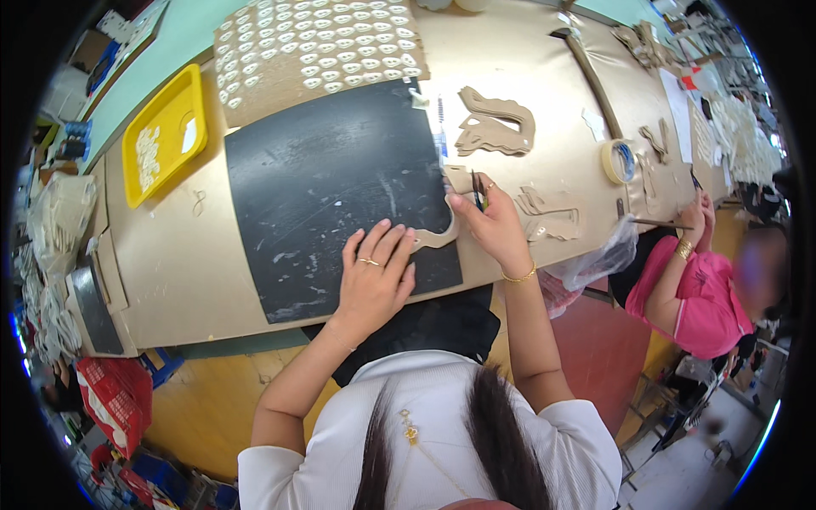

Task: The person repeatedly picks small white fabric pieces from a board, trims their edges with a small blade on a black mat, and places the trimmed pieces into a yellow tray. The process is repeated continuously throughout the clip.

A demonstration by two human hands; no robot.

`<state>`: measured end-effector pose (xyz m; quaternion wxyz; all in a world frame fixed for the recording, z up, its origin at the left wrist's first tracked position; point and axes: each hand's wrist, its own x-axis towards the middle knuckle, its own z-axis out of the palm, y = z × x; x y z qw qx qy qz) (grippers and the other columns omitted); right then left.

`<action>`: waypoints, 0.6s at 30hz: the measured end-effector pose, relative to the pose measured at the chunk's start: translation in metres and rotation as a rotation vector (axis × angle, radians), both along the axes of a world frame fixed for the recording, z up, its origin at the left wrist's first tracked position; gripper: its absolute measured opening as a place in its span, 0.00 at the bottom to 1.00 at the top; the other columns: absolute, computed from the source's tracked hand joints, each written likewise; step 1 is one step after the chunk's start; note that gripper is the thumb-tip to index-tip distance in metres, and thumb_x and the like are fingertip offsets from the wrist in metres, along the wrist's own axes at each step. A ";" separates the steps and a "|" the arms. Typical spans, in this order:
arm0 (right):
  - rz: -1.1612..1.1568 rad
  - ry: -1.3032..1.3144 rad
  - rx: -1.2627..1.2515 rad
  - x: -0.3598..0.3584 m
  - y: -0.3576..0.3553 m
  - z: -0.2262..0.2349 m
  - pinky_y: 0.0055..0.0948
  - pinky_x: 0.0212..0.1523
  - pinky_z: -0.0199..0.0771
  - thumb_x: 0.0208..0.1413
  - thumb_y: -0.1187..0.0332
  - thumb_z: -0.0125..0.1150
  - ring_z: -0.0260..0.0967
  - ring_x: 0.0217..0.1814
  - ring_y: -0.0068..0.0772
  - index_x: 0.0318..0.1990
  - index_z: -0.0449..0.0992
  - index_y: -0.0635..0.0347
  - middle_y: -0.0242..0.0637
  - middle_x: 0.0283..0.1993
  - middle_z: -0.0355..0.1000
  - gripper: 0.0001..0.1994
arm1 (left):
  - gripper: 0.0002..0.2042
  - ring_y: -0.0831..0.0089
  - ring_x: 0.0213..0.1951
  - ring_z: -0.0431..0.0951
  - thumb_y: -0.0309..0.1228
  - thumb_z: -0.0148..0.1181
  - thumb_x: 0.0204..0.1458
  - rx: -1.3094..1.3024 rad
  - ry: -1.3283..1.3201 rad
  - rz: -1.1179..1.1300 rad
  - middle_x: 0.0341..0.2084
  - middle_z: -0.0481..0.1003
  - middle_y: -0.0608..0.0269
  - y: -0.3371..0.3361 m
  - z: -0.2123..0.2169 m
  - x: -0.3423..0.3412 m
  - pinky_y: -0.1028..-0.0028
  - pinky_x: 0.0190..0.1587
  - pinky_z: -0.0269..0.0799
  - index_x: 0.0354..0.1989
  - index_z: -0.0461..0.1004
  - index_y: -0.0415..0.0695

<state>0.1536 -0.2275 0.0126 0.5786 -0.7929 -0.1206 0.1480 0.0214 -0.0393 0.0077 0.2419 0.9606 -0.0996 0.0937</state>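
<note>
On a black board (340, 183) lies a curved beige strip (435, 239) of thin sheet material. My left hand (374, 272) rests palm down, fingers stretched and a little apart, by the strip's left end. The fingers hide that end. At the board's right edge my right hand (495, 223) is closed around a small dark pointed tool (478, 189) with a touch of green; its exact kind is unclear. Thumb and fingers of this hand also meet the strip's upper right end, partly covering it.
A yellow tray (201, 110) with small pale pieces stands at left. Behind the board lies a brown sheet (255, 106) with rows of pale cut-outs. Stacked beige pieces (497, 106), a hammer (591, 76) and a tape roll (618, 161) are to the right, where a co-worker in pink (705, 297) sits.
</note>
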 end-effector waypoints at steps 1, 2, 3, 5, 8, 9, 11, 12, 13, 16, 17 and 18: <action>0.026 -0.054 -0.078 0.002 -0.003 0.009 0.30 0.44 0.75 0.63 0.66 0.64 0.76 0.38 0.32 0.50 0.73 0.67 0.45 0.37 0.77 0.15 | 0.27 0.60 0.65 0.66 0.31 0.65 0.51 -0.001 -0.001 0.011 0.57 0.71 0.57 0.001 0.000 0.000 0.52 0.67 0.55 0.62 0.71 0.45; -0.022 0.226 -0.219 0.003 0.003 0.043 0.37 0.35 0.75 0.63 0.65 0.64 0.76 0.28 0.35 0.46 0.76 0.67 0.45 0.30 0.78 0.13 | 0.28 0.60 0.65 0.66 0.31 0.65 0.51 -0.007 0.001 0.021 0.57 0.71 0.57 0.002 -0.001 -0.001 0.53 0.67 0.55 0.63 0.70 0.44; -0.010 0.069 -0.299 0.002 -0.003 0.043 0.35 0.32 0.72 0.62 0.65 0.64 0.73 0.25 0.32 0.46 0.77 0.67 0.43 0.29 0.78 0.13 | 0.29 0.61 0.65 0.66 0.31 0.66 0.51 -0.012 0.002 0.030 0.57 0.71 0.57 0.003 -0.001 -0.002 0.53 0.67 0.55 0.64 0.69 0.43; 0.035 -0.242 -0.454 0.003 -0.012 0.040 0.32 0.27 0.68 0.61 0.64 0.66 0.68 0.21 0.27 0.46 0.78 0.67 0.40 0.28 0.78 0.14 | 0.30 0.59 0.65 0.66 0.29 0.66 0.50 -0.016 0.000 0.018 0.57 0.71 0.57 0.002 0.000 -0.001 0.53 0.67 0.55 0.65 0.68 0.42; 0.039 -0.077 -0.491 0.008 -0.026 0.053 0.36 0.30 0.70 0.59 0.63 0.66 0.71 0.26 0.39 0.45 0.79 0.66 0.44 0.27 0.76 0.14 | 0.30 0.57 0.65 0.66 0.27 0.66 0.50 -0.032 -0.006 0.003 0.58 0.70 0.56 0.001 0.002 0.002 0.53 0.67 0.54 0.65 0.68 0.40; 0.053 -0.007 -0.494 0.010 -0.031 0.056 0.39 0.31 0.72 0.59 0.64 0.66 0.73 0.27 0.46 0.45 0.79 0.65 0.46 0.29 0.77 0.13 | 0.30 0.57 0.65 0.66 0.27 0.66 0.50 -0.044 -0.002 0.006 0.58 0.70 0.57 0.001 0.002 0.001 0.53 0.67 0.54 0.65 0.69 0.41; 0.107 -0.075 -0.498 0.011 -0.042 0.057 0.37 0.31 0.72 0.60 0.65 0.65 0.74 0.31 0.41 0.45 0.79 0.66 0.47 0.32 0.77 0.13 | 0.29 0.57 0.65 0.66 0.27 0.66 0.50 -0.069 0.003 0.009 0.58 0.70 0.57 0.002 0.001 0.000 0.53 0.67 0.54 0.64 0.70 0.43; 0.131 -0.110 -0.500 0.011 -0.049 0.059 0.36 0.31 0.71 0.60 0.65 0.65 0.75 0.33 0.39 0.46 0.79 0.66 0.47 0.33 0.77 0.13 | 0.28 0.57 0.65 0.66 0.28 0.66 0.50 -0.046 0.004 0.005 0.58 0.70 0.57 0.002 0.001 0.000 0.52 0.67 0.54 0.64 0.71 0.46; 0.148 -0.161 -0.438 0.014 -0.058 0.053 0.33 0.29 0.68 0.60 0.66 0.65 0.69 0.30 0.33 0.47 0.79 0.66 0.43 0.32 0.77 0.13 | 0.28 0.57 0.65 0.66 0.29 0.66 0.50 -0.023 0.006 0.000 0.58 0.70 0.57 0.003 0.000 -0.001 0.52 0.67 0.54 0.63 0.72 0.48; 0.127 -0.111 -0.310 0.016 -0.076 0.041 0.25 0.26 0.62 0.61 0.68 0.65 0.60 0.25 0.19 0.49 0.78 0.66 0.32 0.30 0.77 0.13 | 0.24 0.56 0.65 0.66 0.28 0.66 0.50 0.005 0.013 -0.036 0.58 0.71 0.57 0.003 0.003 0.000 0.51 0.67 0.54 0.59 0.76 0.54; 0.087 0.038 -0.297 0.016 -0.076 0.051 0.24 0.27 0.63 0.61 0.70 0.64 0.62 0.26 0.18 0.49 0.78 0.67 0.32 0.31 0.77 0.12 | 0.23 0.55 0.65 0.65 0.28 0.66 0.50 0.009 0.016 -0.046 0.59 0.71 0.58 0.003 0.005 0.000 0.51 0.67 0.53 0.57 0.78 0.55; 0.047 0.187 -0.282 0.016 -0.076 0.058 0.22 0.28 0.64 0.61 0.71 0.64 0.64 0.27 0.16 0.50 0.78 0.67 0.31 0.31 0.78 0.12 | 0.22 0.55 0.65 0.65 0.28 0.66 0.50 0.008 0.019 -0.040 0.59 0.71 0.58 0.002 0.004 0.000 0.51 0.67 0.53 0.56 0.79 0.55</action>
